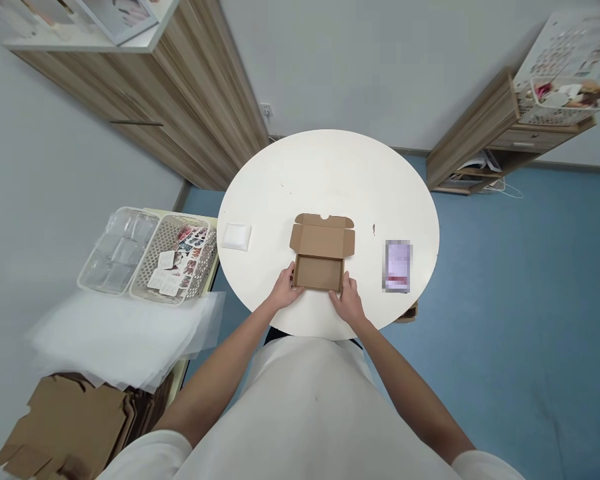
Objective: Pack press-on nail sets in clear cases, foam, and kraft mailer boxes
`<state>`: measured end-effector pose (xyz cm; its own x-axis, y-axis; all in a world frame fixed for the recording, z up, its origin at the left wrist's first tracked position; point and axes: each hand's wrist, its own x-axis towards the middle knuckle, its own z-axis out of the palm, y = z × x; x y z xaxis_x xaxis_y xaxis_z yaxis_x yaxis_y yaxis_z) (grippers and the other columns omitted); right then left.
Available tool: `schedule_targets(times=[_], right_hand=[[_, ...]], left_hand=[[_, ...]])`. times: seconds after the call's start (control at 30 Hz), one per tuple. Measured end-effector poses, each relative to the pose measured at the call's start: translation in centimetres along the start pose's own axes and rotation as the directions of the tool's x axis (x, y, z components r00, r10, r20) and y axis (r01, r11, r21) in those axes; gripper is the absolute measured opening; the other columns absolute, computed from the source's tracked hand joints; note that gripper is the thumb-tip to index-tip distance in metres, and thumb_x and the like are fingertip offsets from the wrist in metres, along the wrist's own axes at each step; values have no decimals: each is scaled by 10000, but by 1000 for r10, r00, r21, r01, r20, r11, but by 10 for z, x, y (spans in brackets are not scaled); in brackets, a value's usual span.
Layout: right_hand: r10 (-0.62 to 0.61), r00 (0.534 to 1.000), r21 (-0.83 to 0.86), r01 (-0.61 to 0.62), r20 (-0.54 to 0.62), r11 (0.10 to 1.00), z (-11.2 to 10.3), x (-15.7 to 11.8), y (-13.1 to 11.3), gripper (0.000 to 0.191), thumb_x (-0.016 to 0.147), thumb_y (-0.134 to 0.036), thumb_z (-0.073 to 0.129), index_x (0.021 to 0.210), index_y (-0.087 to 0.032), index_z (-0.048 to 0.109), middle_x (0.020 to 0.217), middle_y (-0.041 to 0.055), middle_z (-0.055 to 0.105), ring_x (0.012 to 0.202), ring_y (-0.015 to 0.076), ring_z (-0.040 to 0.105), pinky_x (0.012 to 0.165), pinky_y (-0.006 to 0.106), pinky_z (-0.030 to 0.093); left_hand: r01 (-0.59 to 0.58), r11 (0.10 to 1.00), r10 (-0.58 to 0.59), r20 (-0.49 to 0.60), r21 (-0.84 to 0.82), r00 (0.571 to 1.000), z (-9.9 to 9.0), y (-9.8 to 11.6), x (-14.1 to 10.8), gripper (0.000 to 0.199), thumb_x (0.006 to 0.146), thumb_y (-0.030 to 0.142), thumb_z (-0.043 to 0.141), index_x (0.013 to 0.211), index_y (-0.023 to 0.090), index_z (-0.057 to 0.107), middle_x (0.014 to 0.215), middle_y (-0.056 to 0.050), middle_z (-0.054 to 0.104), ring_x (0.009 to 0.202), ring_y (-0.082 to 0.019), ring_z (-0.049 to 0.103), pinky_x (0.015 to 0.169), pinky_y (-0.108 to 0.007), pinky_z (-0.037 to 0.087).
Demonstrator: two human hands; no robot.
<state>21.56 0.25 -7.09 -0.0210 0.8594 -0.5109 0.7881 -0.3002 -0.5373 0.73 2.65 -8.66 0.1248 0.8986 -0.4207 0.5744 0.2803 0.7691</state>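
Note:
An open brown cardboard box (321, 272) sits on the white oval table in front of me, its lid with side flaps folded back away from me. Nothing shows inside its tray. My left hand (285, 288) grips the near left corner, thumb along the front edge and fingers on the side wall. At the near right corner, my right hand (349, 299) holds the box in the same way. Left of the box lies a small white packet (237, 237). To the right is a blurred-out purple rectangular thing (398, 267), its kind hidden by pixelation.
The table (325, 173) stands near a wall and wooden cabinets. On my left are a basket of clear packs (123, 253), a basket of printed stickers and cards (173, 260), translucent sheets (125, 333) and stacked flat cardboard (70, 427). A shelf unit (500, 140) stands far right.

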Motion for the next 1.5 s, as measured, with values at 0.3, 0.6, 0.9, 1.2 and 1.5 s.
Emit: schedule_targets(times=[0.3,0.6,0.9,1.2,1.5], right_hand=[[-36,964,-35,27,-262,999,-1,-23,-16,684,821,-409,352,1372,-210,0,1276,141,306,929,229,517,658,343,463],[-271,962,170,261,38,950,56,9,-145,450,820,-344,403,1255,-232,392,1140,69,524,906,168,543,801,303,450],[-20,999,351,5,40,936,107,86,-224,467,854,-233,290,1320,-206,297,1340,43,387,1142,137,445,919,267,383],[-24,998,389,48,-66,920,136,116,-244,585,739,-219,445,1302,-140,307,1300,108,383,1112,202,438,946,334,360],[84,996,574,-48,-37,818,132,118,-235,401,666,-217,496,1066,-205,479,1087,45,544,815,148,565,763,312,463]], left_hand=[[5,1000,-5,-2,-31,1000,-24,-8,-12,722,715,368,579,1324,236,216,1251,-115,374,1041,-204,451,748,-309,451],[123,976,-28,-462,178,887,-133,-66,0,534,755,354,520,1229,185,340,1236,-122,374,1207,-249,315,989,-414,294],[139,989,-116,-323,51,939,-187,-84,54,521,805,335,437,1282,148,339,1279,-142,371,1205,-254,345,999,-385,291],[80,992,-107,-322,-96,941,-186,-97,66,473,747,189,508,1217,166,465,1109,-116,515,1001,-225,511,893,-361,393],[-1,889,-167,-326,-458,931,-171,-112,56,495,658,144,586,1147,143,507,956,-86,581,759,-143,570,703,-293,477]])
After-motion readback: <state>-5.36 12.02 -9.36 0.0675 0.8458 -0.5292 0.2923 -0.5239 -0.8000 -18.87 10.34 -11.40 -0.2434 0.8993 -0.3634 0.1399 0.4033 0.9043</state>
